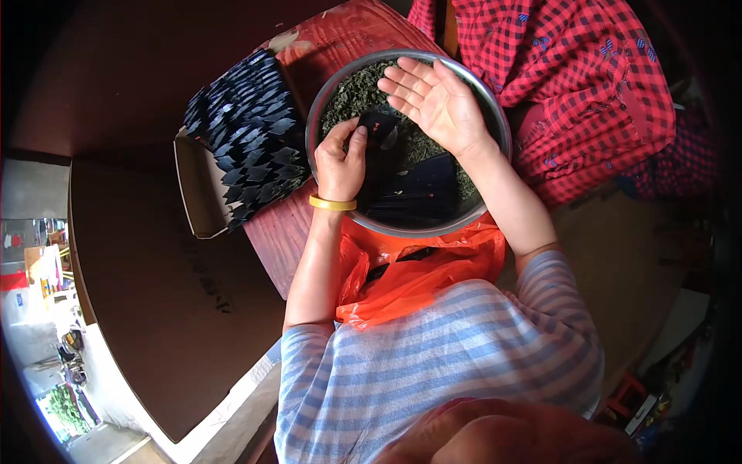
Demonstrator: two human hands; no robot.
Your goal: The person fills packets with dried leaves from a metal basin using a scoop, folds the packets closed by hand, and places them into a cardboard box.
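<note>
My left hand [342, 164], with a yellow bangle at the wrist, pinches a small black packet [377, 128] between thumb and fingers. The packet is over a wide metal basin [315, 116] of dried green leaves [357, 91]. My right hand [440, 100] is raised over the far right of the basin, palm turned up, fingers stretched out, holding nothing that I can see. A stack of flat black packets [417, 189] lies on the leaves at the near side of the basin. Whether the held packet has anything inside cannot be seen.
Left of the basin, a cardboard box [202, 189] holds rows of black packets [255, 131] on a red wooden table [282, 240]. An orange-red plastic bag [425, 271] lies between the basin and my lap. Red checked cloth [572, 93] hangs at right; a large cardboard panel [170, 309] stands at left.
</note>
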